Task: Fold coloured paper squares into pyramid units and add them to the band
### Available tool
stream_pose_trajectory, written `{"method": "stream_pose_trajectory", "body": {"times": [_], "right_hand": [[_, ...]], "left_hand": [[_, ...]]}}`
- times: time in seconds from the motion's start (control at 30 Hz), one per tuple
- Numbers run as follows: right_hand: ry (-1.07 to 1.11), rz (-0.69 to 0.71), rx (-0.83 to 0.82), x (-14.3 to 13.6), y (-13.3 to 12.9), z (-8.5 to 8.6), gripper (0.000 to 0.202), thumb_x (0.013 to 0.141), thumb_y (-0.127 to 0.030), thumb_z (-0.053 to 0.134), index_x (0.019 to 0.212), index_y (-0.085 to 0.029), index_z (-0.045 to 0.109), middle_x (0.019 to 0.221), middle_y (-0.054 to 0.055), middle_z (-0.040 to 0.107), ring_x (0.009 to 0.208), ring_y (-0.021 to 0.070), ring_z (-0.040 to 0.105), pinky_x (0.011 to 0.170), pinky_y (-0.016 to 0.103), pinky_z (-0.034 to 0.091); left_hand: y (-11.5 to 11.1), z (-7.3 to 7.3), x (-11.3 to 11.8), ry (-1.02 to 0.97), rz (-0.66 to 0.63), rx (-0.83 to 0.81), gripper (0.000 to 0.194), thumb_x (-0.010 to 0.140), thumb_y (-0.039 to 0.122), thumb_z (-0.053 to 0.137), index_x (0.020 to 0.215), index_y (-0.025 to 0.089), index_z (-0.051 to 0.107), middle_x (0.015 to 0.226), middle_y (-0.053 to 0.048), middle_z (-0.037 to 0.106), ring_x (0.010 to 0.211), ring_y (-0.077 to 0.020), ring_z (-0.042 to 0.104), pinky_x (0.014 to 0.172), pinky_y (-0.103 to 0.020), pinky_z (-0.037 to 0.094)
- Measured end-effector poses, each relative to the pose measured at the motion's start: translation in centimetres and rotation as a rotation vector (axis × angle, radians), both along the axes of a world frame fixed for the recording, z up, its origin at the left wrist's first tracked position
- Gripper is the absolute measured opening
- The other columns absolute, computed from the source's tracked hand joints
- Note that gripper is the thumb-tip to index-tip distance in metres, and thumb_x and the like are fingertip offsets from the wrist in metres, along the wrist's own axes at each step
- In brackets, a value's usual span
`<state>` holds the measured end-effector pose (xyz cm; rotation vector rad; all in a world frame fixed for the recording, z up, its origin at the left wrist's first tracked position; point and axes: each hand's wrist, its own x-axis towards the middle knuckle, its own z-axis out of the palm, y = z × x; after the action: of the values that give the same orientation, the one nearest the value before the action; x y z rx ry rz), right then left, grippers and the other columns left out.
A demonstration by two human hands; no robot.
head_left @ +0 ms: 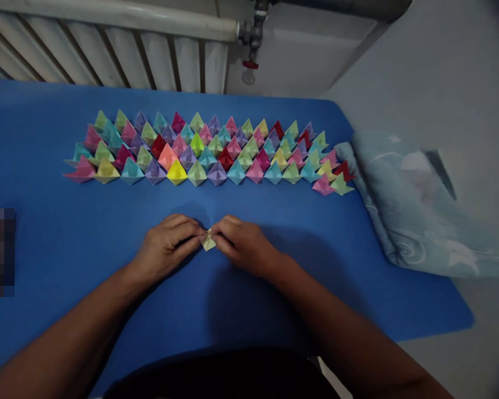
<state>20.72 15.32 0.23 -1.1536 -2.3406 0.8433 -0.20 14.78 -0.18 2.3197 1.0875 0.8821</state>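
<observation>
A small pale yellow folded paper [208, 243] is pinched between my two hands near the middle of the blue tabletop [87, 238]. My left hand [168, 238] is closed on its left side with the fingertips pressed together. From the right, my right hand [243, 241] grips the other edge between thumb and fingers. Part of the paper is hidden under the fingertips. Beyond the hands, several rows of folded paper boats [197, 174] in many colours stand close together. A bright yellow boat [177, 173] sits in the nearest row.
A folded light blue cloth [424, 205] with a white pattern lies over the table's right side. Behind the far edge stand a white radiator [108, 50] and a pipe valve with a red handle [250, 65]. A pixelated patch covers something at the left edge.
</observation>
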Motion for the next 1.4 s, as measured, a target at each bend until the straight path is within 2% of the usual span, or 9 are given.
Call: {"method": "stream_pose_trajectory", "body": {"times": [0.23, 0.4, 0.57, 0.67, 0.83, 1.07, 1.23, 1.4], "right_hand": [[0.054, -0.023, 0.032, 0.3, -0.1, -0.1, 0.011, 0.094, -0.015, 0.048, 0.089, -0.018, 0.058, 0.086, 0.004, 0.062, 0.080, 0.0151, 0.058, 0.075, 0.027, 0.044], [0.129, -0.063, 0.057, 0.6, -0.1, -0.2, 0.012, 0.095, -0.016, 0.047, 0.088, -0.020, 0.055, 0.086, 0.003, 0.062, 0.079, 0.0145, 0.058, 0.074, 0.027, 0.046], [0.187, -0.086, 0.156, 0.5, -0.3, -0.1, 0.013, 0.096, -0.018, 0.043, 0.090, -0.021, 0.054, 0.088, 0.004, 0.063, 0.082, 0.0156, 0.060, 0.076, 0.029, 0.048], [0.236, -0.077, 0.254, 0.2, -0.5, 0.0, 0.014, 0.097, -0.018, 0.042, 0.091, -0.021, 0.053, 0.087, 0.005, 0.064, 0.082, 0.0159, 0.060, 0.076, 0.029, 0.050], [0.288, -0.080, 0.355, -0.2, -0.9, 0.3, 0.011, 0.097, -0.016, 0.044, 0.093, -0.021, 0.053, 0.087, 0.004, 0.064, 0.083, 0.0153, 0.061, 0.075, 0.028, 0.051], [0.246, -0.084, 0.380, -0.4, -1.1, 0.2, 0.013, 0.097, -0.016, 0.042, 0.094, -0.021, 0.053, 0.088, 0.005, 0.064, 0.085, 0.0159, 0.062, 0.077, 0.029, 0.053], [0.212, -0.140, 0.367, -0.3, -0.8, -0.1, 0.012, 0.097, -0.016, 0.042, 0.095, -0.021, 0.053, 0.087, 0.006, 0.064, 0.082, 0.0163, 0.061, 0.075, 0.030, 0.052], [0.188, -0.157, 0.377, -0.4, -0.8, -0.2, 0.014, 0.097, -0.017, 0.041, 0.093, -0.021, 0.054, 0.085, 0.005, 0.064, 0.080, 0.0165, 0.061, 0.073, 0.030, 0.051]], "left_hand": [[0.0, -0.3, -0.4, -0.094, 0.080, -0.072, 0.012, 0.091, 0.027, 0.063, 0.090, 0.023, 0.074, 0.088, -0.001, 0.072, 0.082, -0.0143, 0.068, 0.076, -0.025, 0.054], [0.0, 0.1, -0.3, -0.164, 0.171, -0.141, 0.012, 0.089, 0.029, 0.063, 0.089, 0.023, 0.074, 0.088, -0.002, 0.072, 0.081, -0.0152, 0.067, 0.074, -0.027, 0.055], [-0.4, 0.7, 0.4, -0.163, 0.194, -0.163, 0.014, 0.088, 0.033, 0.065, 0.095, 0.022, 0.071, 0.096, -0.003, 0.072, 0.088, -0.0171, 0.068, 0.077, -0.029, 0.056], [-0.7, 0.7, 0.7, -0.135, 0.231, -0.140, 0.023, 0.085, 0.037, 0.068, 0.102, 0.021, 0.069, 0.103, -0.005, 0.070, 0.084, -0.0164, 0.068, 0.073, -0.029, 0.056], [-1.0, 0.4, 0.9, -0.159, 0.295, -0.258, 0.024, 0.084, 0.039, 0.067, 0.101, 0.021, 0.069, 0.088, -0.002, 0.071, 0.073, -0.0154, 0.067, 0.066, -0.027, 0.054], [-1.1, 0.5, 1.2, -0.303, 0.356, -0.484, 0.026, 0.078, 0.041, 0.067, 0.095, 0.021, 0.070, 0.084, -0.002, 0.074, 0.071, -0.0175, 0.069, 0.065, -0.029, 0.054], [-0.7, 0.9, 1.5, -0.483, 0.414, -0.656, 0.031, 0.074, 0.042, 0.069, 0.095, 0.020, 0.067, 0.065, 0.001, 0.070, 0.058, -0.0163, 0.066, 0.059, -0.028, 0.053], [-0.1, 1.2, 1.3, -0.579, 0.479, -0.702, 0.031, 0.074, 0.042, 0.072, 0.094, 0.019, 0.067, 0.060, 0.001, 0.068, 0.055, -0.0165, 0.065, 0.060, -0.029, 0.052]]}}
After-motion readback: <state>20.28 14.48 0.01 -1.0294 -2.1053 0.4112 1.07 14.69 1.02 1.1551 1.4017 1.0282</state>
